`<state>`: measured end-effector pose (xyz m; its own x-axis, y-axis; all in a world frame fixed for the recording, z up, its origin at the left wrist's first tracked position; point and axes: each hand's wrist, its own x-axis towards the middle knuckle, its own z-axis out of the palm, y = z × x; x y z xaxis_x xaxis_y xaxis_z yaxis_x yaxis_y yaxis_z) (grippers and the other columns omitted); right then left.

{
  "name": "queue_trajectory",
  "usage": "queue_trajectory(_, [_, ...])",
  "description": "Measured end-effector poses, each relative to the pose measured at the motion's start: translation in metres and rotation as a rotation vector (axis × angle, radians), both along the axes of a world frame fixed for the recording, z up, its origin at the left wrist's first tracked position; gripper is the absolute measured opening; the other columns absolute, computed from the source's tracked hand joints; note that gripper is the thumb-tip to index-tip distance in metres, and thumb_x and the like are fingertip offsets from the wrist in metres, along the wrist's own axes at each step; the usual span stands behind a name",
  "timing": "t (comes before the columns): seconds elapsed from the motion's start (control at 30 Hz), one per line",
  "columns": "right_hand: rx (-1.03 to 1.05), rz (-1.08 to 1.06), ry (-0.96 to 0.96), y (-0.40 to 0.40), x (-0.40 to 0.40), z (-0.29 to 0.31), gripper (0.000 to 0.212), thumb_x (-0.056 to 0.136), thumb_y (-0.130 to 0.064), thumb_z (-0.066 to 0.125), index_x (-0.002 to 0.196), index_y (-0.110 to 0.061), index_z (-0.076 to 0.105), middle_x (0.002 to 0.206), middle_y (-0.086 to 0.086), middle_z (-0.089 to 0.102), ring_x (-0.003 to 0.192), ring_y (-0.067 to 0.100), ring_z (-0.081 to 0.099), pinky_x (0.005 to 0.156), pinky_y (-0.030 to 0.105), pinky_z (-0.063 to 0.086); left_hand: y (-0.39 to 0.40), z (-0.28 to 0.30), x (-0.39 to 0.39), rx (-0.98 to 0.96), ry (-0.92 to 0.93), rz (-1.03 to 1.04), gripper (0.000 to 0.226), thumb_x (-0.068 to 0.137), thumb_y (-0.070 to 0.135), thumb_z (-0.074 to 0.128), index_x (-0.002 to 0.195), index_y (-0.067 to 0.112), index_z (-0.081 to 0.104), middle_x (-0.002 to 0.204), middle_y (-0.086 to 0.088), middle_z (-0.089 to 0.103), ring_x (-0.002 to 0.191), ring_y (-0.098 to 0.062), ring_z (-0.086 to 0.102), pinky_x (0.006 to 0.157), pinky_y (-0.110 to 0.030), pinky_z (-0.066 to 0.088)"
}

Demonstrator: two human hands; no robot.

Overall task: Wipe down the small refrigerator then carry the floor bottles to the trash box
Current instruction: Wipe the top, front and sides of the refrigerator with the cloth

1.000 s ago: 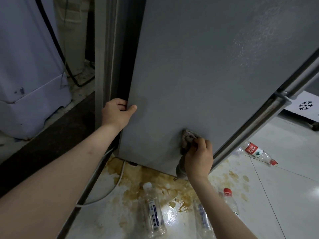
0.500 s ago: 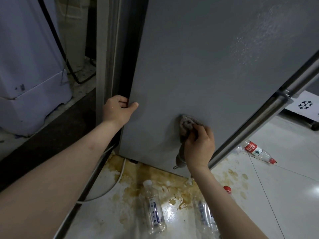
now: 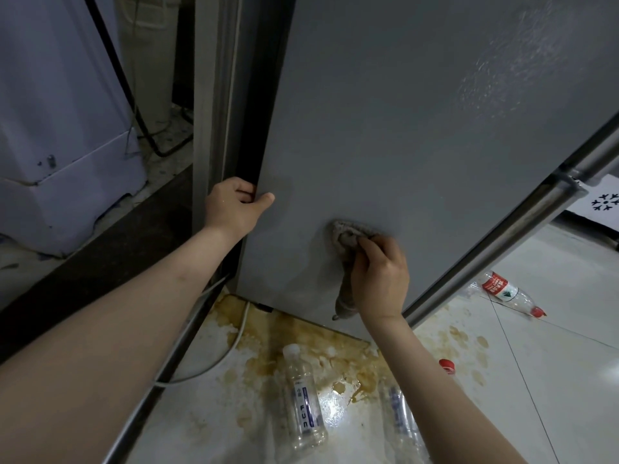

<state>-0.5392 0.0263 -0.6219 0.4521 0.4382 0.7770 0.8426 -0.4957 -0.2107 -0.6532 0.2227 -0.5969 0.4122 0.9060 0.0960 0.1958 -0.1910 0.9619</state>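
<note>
- Right hand [image 3: 380, 279] is gripping a grey rag [image 3: 348, 236], fingers curled round it, pressing it flat against the lower side panel of the grey refrigerator [image 3: 402, 128].
- Left hand [image 3: 234, 209] is clutching the refrigerator's rear edge, fingers wrapping behind, thumb lying on the panel.
- Clear bottle [image 3: 304, 400] is lying on the stained floor [image 3: 552, 380] below the fridge; a second bottle [image 3: 400, 420] is lying beside it, partly hidden by the right forearm.
- Red-label bottle [image 3: 505, 293] is lying further right, well apart.

One head-worn camera looks forward and down, close to the refrigerator [image 3: 418, 145] side, floor [image 3: 552, 380] beneath.
</note>
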Motion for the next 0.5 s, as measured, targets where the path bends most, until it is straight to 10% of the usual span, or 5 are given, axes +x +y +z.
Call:
queue_trajectory(0.2, [-0.228, 0.005, -0.055, -0.008, 0.001, -0.023, 0.014, 0.068, 0.003, 0.068, 0.081, -0.001, 0.070, 0.083, 0.014, 0.062, 0.073, 0.035, 0.062, 0.036, 0.034, 0.048, -0.002, 0.001, 0.000, 0.012, 0.013, -0.006, 0.037, 0.079, 0.031, 0.073, 0.106, 0.009, 0.062, 0.100, -0.001, 0.061, 0.089, -0.010, 0.055, 0.072, -0.020, 0.041])
queue_trajectory(0.5, [-0.031, 0.007, -0.068, 0.009, -0.002, 0.002, 0.016, 0.077, -0.001, 0.062, 0.090, 0.000, 0.071, 0.084, 0.016, 0.063, 0.073, 0.036, 0.062, 0.043, 0.033, 0.049, -0.001, 0.001, -0.001, 0.014, -0.008, -0.013, 0.036, 0.079, 0.030, 0.073, 0.104, 0.007, 0.062, 0.105, -0.005, 0.063, 0.090, -0.010, 0.054, 0.071, -0.019, 0.040])
